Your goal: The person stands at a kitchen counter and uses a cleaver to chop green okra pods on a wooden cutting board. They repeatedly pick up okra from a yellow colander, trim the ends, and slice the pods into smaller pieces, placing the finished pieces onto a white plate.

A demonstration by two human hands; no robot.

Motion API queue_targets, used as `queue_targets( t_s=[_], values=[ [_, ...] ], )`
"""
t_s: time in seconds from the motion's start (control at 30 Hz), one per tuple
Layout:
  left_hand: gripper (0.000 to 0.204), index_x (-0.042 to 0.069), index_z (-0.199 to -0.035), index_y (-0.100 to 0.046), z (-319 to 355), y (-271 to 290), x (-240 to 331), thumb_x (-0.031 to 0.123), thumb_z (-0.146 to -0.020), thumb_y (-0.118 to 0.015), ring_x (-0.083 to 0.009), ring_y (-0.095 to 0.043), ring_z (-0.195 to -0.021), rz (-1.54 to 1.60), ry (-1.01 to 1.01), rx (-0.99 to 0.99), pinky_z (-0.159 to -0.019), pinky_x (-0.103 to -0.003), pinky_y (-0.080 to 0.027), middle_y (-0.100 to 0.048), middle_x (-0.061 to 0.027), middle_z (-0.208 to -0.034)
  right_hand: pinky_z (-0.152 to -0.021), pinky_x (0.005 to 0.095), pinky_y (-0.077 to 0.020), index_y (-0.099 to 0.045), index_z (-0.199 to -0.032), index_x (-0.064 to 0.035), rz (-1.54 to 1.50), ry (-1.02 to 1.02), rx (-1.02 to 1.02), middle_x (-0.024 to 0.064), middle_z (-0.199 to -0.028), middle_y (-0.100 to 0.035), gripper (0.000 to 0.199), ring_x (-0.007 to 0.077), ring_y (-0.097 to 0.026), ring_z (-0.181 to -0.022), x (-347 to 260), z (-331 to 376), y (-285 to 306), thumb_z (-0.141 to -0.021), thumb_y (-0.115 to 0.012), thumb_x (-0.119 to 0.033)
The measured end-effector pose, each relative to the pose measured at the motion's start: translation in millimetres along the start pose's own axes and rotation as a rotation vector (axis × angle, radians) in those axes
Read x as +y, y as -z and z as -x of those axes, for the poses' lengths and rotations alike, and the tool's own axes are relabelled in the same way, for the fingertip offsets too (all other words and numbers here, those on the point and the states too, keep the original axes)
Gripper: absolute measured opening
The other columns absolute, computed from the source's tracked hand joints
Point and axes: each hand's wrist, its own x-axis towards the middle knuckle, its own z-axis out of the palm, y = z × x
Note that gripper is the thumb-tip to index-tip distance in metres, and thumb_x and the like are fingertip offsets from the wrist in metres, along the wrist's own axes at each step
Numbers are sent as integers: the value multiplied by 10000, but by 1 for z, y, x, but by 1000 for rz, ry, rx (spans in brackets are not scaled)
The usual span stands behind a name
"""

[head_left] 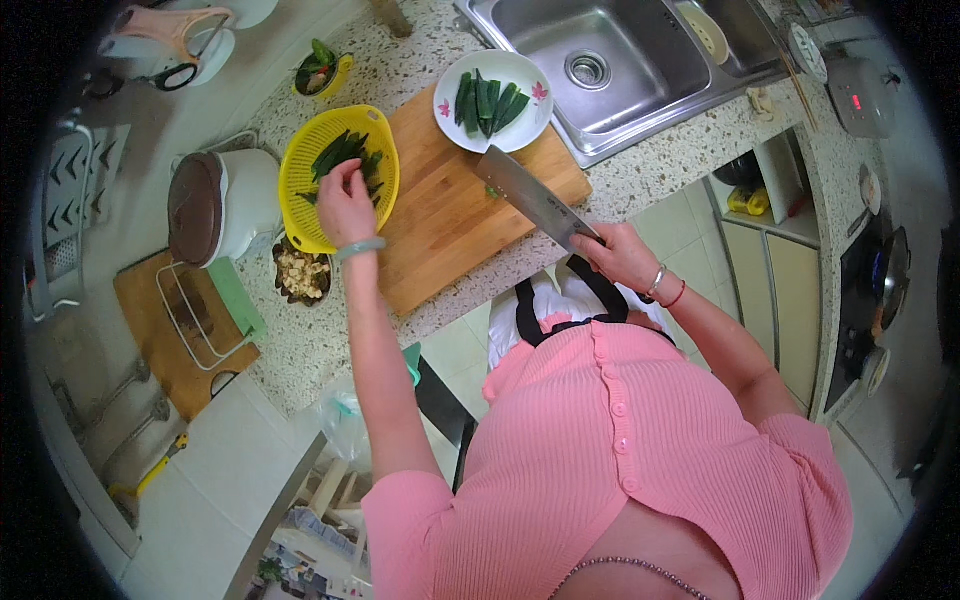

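Left hand (345, 205) pinches green vegetable strips (345, 155) in the yellow colander (300, 215) at ten o'clock; right hand (622, 255) grips the cleaver (530, 195) over the bare cutting board (440, 215). Split pieces already fill the white plate (535, 125) at twelve o'clock; the colander's strips look uncut.

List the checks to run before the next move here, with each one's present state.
1. Left hand on green vegetable pieces in the yellow colander: ok.
2. Right hand grips the cleaver by its handle: ok.
3. Blade away from the left hand: ok.
4. Wooden cutting board has bare space: ok.
5. White plate has room for more pieces: ok.
6. Piece actually pinched by left fingers: cannot tell.
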Motion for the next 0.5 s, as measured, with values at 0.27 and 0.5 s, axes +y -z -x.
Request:
queue_targets(
  t_s=[0.27,0.5],
  values=[
    [365,90,-1139,-593,-42,2,-41,212,-811,-696,-330,-565,-1060,-518,44,-226,-900,-419,-478,-552,-142,-1186,-560,392,-461,-627,-849,7,137,103,24,184,-642,-582,251,297,-570,-544,-4,-7,-15,-909,-588,-233],
    [312,64,-1054,-569,-50,2,-38,200,-803,-695,-330,-573,-1045,-539,115,-436,-871,-420,-489,-558,-131,-1116,-650,479,-482,-646,-825,-30,348,215,19,219,-748,-621,231,413,-603,-701,3,-10,-29,-886,-596,-246]
  ],
)
